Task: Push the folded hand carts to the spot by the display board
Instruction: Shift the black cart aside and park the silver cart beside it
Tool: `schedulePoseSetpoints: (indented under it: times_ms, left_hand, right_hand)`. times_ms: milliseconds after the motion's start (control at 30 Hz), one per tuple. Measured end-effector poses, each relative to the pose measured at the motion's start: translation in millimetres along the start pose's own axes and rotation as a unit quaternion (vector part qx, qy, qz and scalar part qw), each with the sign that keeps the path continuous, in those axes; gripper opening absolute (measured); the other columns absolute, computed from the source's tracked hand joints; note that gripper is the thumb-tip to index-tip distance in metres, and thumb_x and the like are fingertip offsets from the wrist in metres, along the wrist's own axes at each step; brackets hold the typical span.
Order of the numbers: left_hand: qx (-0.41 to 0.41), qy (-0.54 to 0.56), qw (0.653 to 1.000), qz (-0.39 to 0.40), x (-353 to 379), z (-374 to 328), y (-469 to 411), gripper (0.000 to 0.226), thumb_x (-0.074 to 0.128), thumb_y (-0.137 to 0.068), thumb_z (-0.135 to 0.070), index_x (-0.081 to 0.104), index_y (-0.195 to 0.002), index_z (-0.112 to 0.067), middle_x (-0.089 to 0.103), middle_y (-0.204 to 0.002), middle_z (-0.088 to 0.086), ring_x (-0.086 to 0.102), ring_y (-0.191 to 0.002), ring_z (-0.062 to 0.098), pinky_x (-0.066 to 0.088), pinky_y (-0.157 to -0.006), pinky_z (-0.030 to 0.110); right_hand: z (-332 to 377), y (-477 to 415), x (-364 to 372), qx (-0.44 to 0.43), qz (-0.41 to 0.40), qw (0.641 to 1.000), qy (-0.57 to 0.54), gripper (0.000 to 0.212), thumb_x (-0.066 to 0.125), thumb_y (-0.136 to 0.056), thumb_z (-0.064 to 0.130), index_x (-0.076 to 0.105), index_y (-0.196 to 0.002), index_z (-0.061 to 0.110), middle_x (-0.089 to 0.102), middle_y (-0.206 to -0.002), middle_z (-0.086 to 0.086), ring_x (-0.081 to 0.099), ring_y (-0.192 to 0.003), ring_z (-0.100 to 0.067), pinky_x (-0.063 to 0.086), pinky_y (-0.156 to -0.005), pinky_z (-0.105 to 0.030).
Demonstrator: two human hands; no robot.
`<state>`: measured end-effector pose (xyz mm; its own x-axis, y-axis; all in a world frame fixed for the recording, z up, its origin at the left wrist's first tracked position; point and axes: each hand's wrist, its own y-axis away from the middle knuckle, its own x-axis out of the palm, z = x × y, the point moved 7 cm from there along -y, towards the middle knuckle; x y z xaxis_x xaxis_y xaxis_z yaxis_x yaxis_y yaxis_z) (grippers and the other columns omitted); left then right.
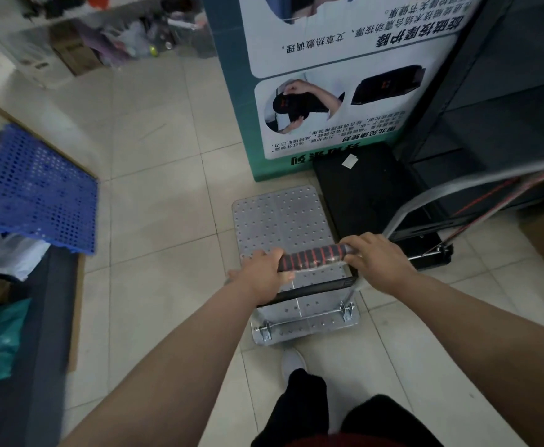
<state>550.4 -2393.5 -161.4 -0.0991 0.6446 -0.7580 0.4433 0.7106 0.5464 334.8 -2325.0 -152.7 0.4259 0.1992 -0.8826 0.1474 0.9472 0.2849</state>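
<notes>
A silver hand cart (280, 217) with a perforated metal deck stands on the tiled floor just in front of the teal display board (335, 91). Its handle (312, 257), wrapped in black foam with red stripes, is upright. My left hand (264, 275) grips the handle's left end and my right hand (377, 256) grips its right end. A second cart with a black deck (361, 195) sits to the right, close beside the silver one, its grey handle (457, 191) raised and leaning right, with red cords along it.
A blue perforated plastic pallet (35, 188) leans at the left over bags and parcels. Dark shelving (506, 91) rises at the right behind the black cart. Boxes and clutter lie at the back left. My foot (291, 362) is just behind the silver cart.
</notes>
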Motion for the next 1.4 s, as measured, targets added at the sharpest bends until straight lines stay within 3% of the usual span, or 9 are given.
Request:
schedulePoseSetpoints:
  times_ms: [200, 567, 833, 1100, 1267, 1400]
  left_hand:
    - [0.006, -0.019, 1.0, -0.004, -26, 3, -27, 0.023, 0.053, -0.091, -0.042, 0.043, -0.11, -0.036, 0.05, -0.104, 0.004, 0.049, -0.095, 0.025, 0.041, -0.091, 0.053]
    - [-0.004, -0.015, 1.0, -0.019, -59, 11, -70, 0.023, 0.057, -0.088, -0.044, 0.045, -0.107, -0.039, 0.048, -0.091, -0.001, 0.049, -0.091, 0.023, 0.042, -0.09, 0.05]
    - [0.005, 0.006, 1.0, -0.008, -64, -13, -97, 0.015, 0.057, -0.089, -0.04, 0.044, -0.096, -0.037, 0.053, -0.088, -0.001, 0.055, -0.086, 0.023, 0.047, -0.087, 0.05]
    - [-0.008, 0.038, 0.996, -0.077, -72, -17, -106, 0.013, 0.058, -0.087, -0.043, 0.05, -0.097, -0.04, 0.049, -0.087, -0.008, 0.05, -0.09, 0.022, 0.039, -0.085, 0.046]
    - [-0.003, 0.052, 0.997, -0.057, -77, -16, -106, 0.014, 0.062, -0.086, -0.037, 0.051, -0.095, -0.041, 0.048, -0.081, -0.013, 0.052, -0.089, 0.022, 0.042, -0.091, 0.049]
    - [-0.02, 0.043, 0.997, -0.06, -76, -11, -99, 0.015, 0.062, -0.085, -0.037, 0.049, -0.089, -0.043, 0.051, -0.082, -0.013, 0.053, -0.09, 0.021, 0.041, -0.085, 0.046]
  right_hand:
    - [5, -33, -9, 0.004, -0.007, 1.0, 0.0, 0.032, 0.044, -0.092, 0.042, 0.049, -0.122, 0.032, 0.056, -0.111, 0.0, 0.048, -0.102, -0.021, 0.037, -0.089, -0.038]
    - [12, -87, -23, 0.0, 0.04, 0.999, 0.006, 0.035, 0.042, -0.093, 0.045, 0.047, -0.126, 0.032, 0.054, -0.113, -0.002, 0.046, -0.103, -0.023, 0.037, -0.083, -0.037]
    - [-9, -119, -48, -0.051, 0.058, 0.997, 0.017, 0.025, 0.042, -0.093, 0.043, 0.048, -0.116, 0.036, 0.045, -0.094, 0.009, 0.041, -0.092, -0.015, 0.032, -0.073, -0.035]
    - [-15, -135, -58, -0.072, 0.052, 0.995, 0.037, 0.027, 0.042, -0.092, 0.042, 0.049, -0.116, 0.031, 0.044, -0.094, 0.006, 0.039, -0.09, -0.017, 0.032, -0.073, -0.037]
    - [-11, -138, -58, -0.071, 0.082, 0.994, 0.025, 0.019, 0.043, -0.093, 0.041, 0.049, -0.109, 0.033, 0.042, -0.09, 0.01, 0.039, -0.092, -0.017, 0.031, -0.075, -0.038]
    - [-6, -130, -53, -0.077, 0.099, 0.991, 0.054, 0.017, 0.041, -0.093, 0.041, 0.047, -0.108, 0.033, 0.044, -0.09, 0.007, 0.041, -0.092, -0.019, 0.035, -0.078, -0.041]
